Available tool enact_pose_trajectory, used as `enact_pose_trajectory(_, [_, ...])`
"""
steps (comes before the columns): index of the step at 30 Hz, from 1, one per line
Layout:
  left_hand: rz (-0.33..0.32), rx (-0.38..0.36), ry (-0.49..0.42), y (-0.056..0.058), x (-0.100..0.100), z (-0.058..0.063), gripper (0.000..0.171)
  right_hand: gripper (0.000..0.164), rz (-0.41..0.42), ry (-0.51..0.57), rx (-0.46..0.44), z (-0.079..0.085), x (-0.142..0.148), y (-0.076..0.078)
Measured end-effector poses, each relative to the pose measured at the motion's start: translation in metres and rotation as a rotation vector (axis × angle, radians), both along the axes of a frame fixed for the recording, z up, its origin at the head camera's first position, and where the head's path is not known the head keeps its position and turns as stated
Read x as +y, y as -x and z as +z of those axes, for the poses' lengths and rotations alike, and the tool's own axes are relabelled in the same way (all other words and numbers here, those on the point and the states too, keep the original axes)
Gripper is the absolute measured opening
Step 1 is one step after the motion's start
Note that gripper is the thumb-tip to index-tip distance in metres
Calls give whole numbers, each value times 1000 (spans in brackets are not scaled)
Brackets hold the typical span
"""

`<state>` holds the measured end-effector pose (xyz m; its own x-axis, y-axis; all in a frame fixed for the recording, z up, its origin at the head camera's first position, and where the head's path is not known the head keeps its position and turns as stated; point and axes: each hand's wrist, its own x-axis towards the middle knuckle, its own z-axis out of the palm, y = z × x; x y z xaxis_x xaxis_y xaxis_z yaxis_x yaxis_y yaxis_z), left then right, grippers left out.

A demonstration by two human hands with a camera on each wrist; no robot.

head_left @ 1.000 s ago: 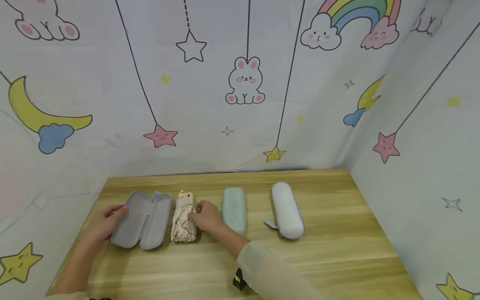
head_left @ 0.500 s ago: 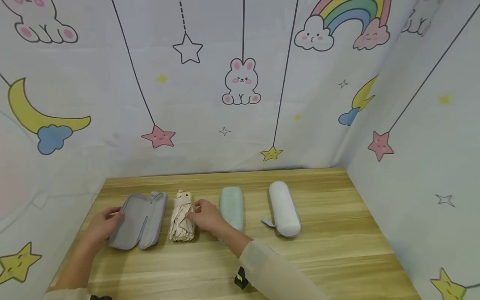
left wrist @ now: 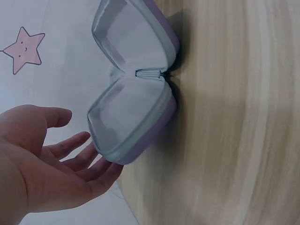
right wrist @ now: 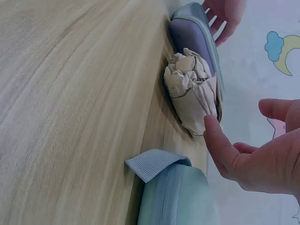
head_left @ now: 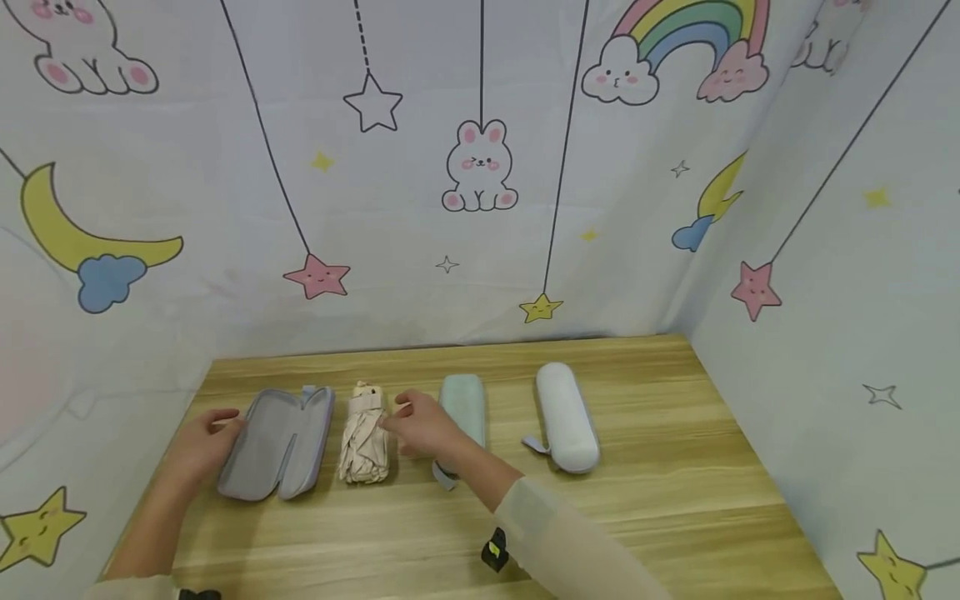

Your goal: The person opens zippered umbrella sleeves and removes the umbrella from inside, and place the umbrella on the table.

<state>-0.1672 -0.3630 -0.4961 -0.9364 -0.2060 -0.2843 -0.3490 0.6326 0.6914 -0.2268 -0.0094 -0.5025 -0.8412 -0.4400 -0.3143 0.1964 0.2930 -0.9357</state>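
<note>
An unzipped, spread-open zip case (head_left: 258,446), grey inside and lilac outside, lies at the table's left. My left hand (head_left: 202,446) is at its left edge; in the left wrist view its thumb stands apart from the rim, while loosely bent fingertips (left wrist: 105,174) reach the case's underside. To the right of the case lies a beige folded umbrella (head_left: 365,442) with crumpled-looking fabric. My right hand (head_left: 426,427) hovers beside it, fingers loose, holding nothing. In the right wrist view one fingertip overlaps the umbrella (right wrist: 194,96); whether it touches, I cannot tell.
A closed mint-green zip case (head_left: 462,408) with a strap lies partly beneath my right forearm. Farther right is a closed whitish case (head_left: 568,421) with a pull tab. A patterned cloth wall (head_left: 405,308) stands along the table's back edge.
My right hand has drawn slightly right, away from the umbrella. The open case's right half now stands more tilted, showing its lilac outside. My left thumb has come off the case's edge.
</note>
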Motion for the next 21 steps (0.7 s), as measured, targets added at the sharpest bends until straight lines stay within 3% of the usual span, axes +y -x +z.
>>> enact_pose_trajectory(5, [3, -7, 33, 4, 6, 10, 70, 58, 10, 25, -17, 3, 12, 0])
enact_pose_trajectory(13, [-57, 34, 93, 7, 14, 19, 76, 58, 49, 56, -11, 6, 36, -2])
enact_pose_trajectory(21, [-66, 98, 178, 7, 26, 28, 75, 58, 56, 119, -29, 6, 54, -2])
